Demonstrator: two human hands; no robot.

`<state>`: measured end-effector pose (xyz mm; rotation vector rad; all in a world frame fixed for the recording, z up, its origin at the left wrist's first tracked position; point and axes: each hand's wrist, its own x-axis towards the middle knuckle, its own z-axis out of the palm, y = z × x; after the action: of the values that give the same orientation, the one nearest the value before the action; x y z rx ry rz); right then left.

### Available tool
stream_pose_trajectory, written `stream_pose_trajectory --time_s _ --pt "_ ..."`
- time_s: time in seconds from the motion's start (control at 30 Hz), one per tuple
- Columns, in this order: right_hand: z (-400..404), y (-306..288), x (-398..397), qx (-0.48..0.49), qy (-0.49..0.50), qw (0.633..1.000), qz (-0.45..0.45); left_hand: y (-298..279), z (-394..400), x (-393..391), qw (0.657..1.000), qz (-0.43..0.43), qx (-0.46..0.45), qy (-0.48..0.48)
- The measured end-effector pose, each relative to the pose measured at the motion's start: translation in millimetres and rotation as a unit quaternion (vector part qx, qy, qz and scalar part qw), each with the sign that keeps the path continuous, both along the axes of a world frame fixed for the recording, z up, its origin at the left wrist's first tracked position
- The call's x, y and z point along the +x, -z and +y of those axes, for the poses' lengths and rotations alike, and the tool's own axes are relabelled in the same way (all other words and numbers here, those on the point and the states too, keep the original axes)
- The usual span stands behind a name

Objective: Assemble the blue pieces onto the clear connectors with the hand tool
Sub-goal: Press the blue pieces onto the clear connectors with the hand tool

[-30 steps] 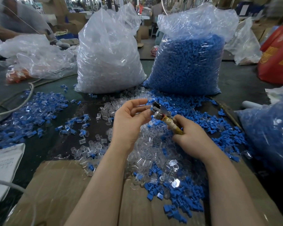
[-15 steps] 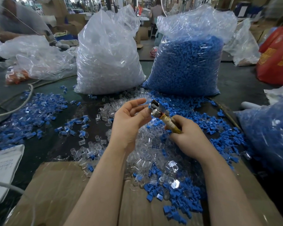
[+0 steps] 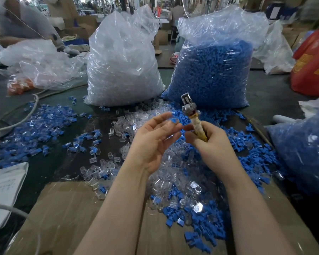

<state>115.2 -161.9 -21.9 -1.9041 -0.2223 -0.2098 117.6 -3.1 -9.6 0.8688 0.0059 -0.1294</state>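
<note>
The hand tool [image 3: 192,117] is gripped upright in the right hand [image 3: 213,144], fingers wrapped tight round its yellowish handle; the metal head sticks up above the fist, w/ details of the tip too blurred to be made out. The left hand [image 3: 153,140] is held just beside it, palm up, fingers loosely curled and partly spread. A small blue piece [image 3: 174,120] is seen at the left fingertips; whether it is pinched or only resting there cannot be told, and no clear part in that hand can be made out.

Below both hands a mixed heap of clear connectors [image 3: 173,172] and loose blue pieces [image 3: 201,221] is spread over the table [image 3: 50,162] and onto a cardboard sheet [image 3: 63,218] at the near edge. Part of the heap is hidden by the forearms. Toward the left edge a separate scatter of blue-and-clear parts [image 3: 26,126] is laid out; whether these are assembled cannot be told.

At the far edge two tall plastic bags are stood: a bag of clear parts [image 3: 122,67] on the left and a bag of blue parts [image 3: 215,70] on the right. Another blue-filled bag [image 3: 306,148] is cut off at the right edge. A paper sheet [image 3: 4,183] is cut off at the left, its writing illegible.
</note>
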Motion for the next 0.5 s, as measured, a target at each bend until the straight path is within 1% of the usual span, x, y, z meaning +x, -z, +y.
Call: stream_pose_trajectory --time_s 0.07,0.17,0.37,0.43,0.47,0.5 --pt "4.6 -0.7 -0.8 0.019 -0.025 1.0 -0.003 -0.7 -2.8 -1.8 1.0 -0.003 -0.013 0.016" --pt "7.8 1.0 -0.3 0.011 -0.035 0.999 -0.002 -0.6 -4.3 -3.3 0.999 0.005 -0.005 0.033" --pt "4.5 5.2 3.0 0.004 -0.014 1.0 0.004 -4.6 6.4 -0.7 0.999 0.002 0.018 0.026" --pt "2.8 5.9 4.0 0.004 0.003 1.0 0.002 -8.0 15.7 -0.1 0.998 0.007 0.061 -0.02" --pt "2.0 6.2 4.3 0.003 0.011 1.0 0.002 -8.1 22.8 0.9 0.992 0.005 0.114 -0.061" --pt "1.3 6.5 4.5 0.001 0.018 1.0 0.001 -7.2 30.7 1.8 0.974 -0.002 0.194 -0.115"
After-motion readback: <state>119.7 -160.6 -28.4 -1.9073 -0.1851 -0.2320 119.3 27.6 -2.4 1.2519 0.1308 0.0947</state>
